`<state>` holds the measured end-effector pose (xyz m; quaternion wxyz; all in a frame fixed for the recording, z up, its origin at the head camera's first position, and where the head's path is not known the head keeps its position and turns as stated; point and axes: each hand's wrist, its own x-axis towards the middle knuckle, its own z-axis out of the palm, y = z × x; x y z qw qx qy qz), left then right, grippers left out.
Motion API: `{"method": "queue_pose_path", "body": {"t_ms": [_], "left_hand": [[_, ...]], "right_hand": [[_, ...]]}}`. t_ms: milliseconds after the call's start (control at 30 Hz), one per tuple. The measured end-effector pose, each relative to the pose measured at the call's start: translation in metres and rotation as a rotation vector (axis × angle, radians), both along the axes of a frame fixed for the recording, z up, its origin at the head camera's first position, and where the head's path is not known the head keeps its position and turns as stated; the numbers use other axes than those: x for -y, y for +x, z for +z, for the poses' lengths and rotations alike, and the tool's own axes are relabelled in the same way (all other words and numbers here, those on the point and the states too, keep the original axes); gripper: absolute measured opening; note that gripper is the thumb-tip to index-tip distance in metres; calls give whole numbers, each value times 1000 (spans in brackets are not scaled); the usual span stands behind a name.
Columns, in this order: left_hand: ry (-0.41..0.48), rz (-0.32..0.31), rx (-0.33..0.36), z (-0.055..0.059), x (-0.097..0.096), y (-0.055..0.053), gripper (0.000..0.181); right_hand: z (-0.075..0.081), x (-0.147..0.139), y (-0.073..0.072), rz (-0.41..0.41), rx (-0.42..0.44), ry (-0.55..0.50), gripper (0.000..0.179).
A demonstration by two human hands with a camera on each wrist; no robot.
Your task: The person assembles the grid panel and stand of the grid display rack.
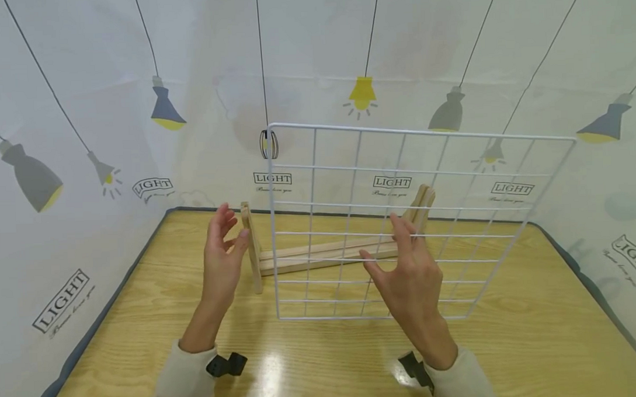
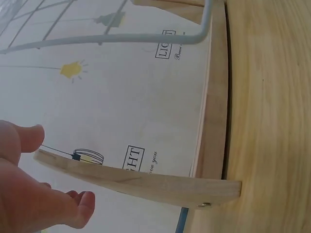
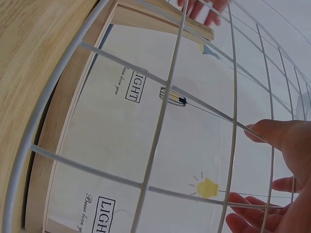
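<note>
My right hand (image 1: 417, 271) grips a white wire grid panel (image 1: 421, 132), with the thumb and fingers on the wires and through the openings. The panel is tilted above the table, in front of a light wooden stand (image 1: 325, 256). This stand has a long crossbar, a left upright (image 1: 253, 253) and a right upright (image 1: 427, 197). Beside the left upright is my left hand (image 1: 221, 266), its fingers loosely bent and holding nothing. In the left wrist view, thumb and fingers lie near the top end of that upright (image 2: 160, 187); whether they touch it I cannot tell.
Wood-grain table (image 1: 512, 343) lies under the stand and panel. A pale curtain (image 1: 312, 41) printed with lamps and the word LIGHT rises behind and along both sides of the table. Dark edging (image 1: 108, 293) runs along the table's border.
</note>
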<state>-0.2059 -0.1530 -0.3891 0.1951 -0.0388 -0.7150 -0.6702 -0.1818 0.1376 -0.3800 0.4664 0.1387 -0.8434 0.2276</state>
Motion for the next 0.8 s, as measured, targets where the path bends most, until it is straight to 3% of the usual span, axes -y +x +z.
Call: {"method": "queue_pose_path", "body": {"t_ms": [133, 233, 333, 500, 800], "left_hand": [[-105, -125, 214, -11, 9, -7, 79], [-171, -212, 287, -20, 15, -12, 85], [-205, -269, 305, -29, 19, -17, 86], [-206, -308, 285, -40, 18, -24, 85], [-205, -232, 254, -47, 14, -28, 75]], "right_hand": [[0, -1, 0, 4, 3, 3, 77], [0, -2, -1, 2, 9, 11, 76], [0, -3, -1, -2, 13, 14, 75], [0, -2, 0, 5, 8, -3, 75], [0, -1, -1, 3, 7, -9, 76]]}}
